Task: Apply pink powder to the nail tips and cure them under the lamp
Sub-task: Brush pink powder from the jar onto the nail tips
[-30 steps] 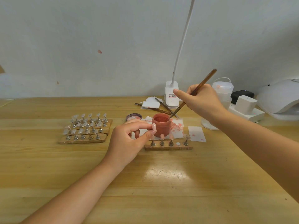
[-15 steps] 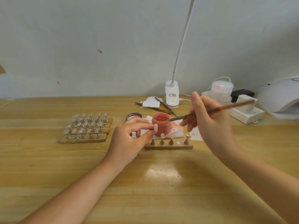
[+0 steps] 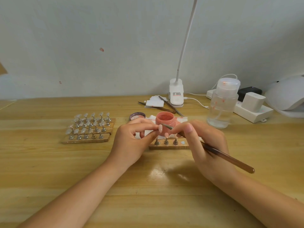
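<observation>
An open jar of pink powder (image 3: 165, 120) stands on a white tissue at the table's middle. Just in front of it my left hand (image 3: 131, 142) pinches a pale nail tip (image 3: 160, 128) between thumb and forefinger. My right hand (image 3: 205, 145) grips a brown brush (image 3: 230, 159), and the brush's thin end touches the nail tip. Below them lies a small wooden holder (image 3: 169, 145) with three metal stands, one carrying a pink tip. The white curing lamp (image 3: 286, 94) sits at the far right edge.
Wooden racks with several clear nail tips (image 3: 89, 127) lie to the left. The jar's lid (image 3: 137, 116) rests behind my left hand. A clear pump bottle (image 3: 222, 104), a power strip with chargers (image 3: 251, 109), a clip lamp (image 3: 176, 94) and spare tools (image 3: 164, 107) stand behind.
My right hand came down and toward me from behind the jar, swinging the brush's handle to the right. The brush's end now meets the nail tip in my left hand.
</observation>
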Demonstrator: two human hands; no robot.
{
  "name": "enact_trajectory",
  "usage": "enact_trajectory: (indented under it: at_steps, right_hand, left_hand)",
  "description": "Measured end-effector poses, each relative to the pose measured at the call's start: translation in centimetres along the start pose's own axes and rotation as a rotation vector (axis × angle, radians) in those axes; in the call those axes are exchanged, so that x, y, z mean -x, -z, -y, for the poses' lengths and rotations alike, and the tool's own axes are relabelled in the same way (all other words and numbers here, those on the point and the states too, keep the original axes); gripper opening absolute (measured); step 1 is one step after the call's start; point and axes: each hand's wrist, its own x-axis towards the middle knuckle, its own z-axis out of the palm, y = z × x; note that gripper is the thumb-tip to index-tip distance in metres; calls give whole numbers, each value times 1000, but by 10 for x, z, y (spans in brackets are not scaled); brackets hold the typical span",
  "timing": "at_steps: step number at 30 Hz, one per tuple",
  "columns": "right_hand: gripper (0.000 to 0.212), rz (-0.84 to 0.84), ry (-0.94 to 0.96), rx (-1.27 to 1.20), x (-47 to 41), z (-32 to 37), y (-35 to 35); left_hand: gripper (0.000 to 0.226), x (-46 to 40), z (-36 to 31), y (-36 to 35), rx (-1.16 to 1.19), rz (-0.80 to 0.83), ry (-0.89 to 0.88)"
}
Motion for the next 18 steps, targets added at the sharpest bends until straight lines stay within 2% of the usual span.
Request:
enact_trajectory:
  at_steps: [4,8,12,15,18]
  right_hand:
    - [53,17,4,-6,4,-1,1]
    - [45,-2,-4,30,2,-2,-1]
    - [53,8,11,26,3,-2,0]
    - [40,1,44,67,2,-1,-1]
    - [51,23,16,51,3,-2,0]
  left_hand:
    - [7,0,0,0,20,-13,8]
    - [10,0,-1,0,4,-7,5]
    - [16,1,-2,0,0,-3,15]
    - [20,1,-2,0,-14,3,9]
    - [20,1,-2,0,-3,2,8]
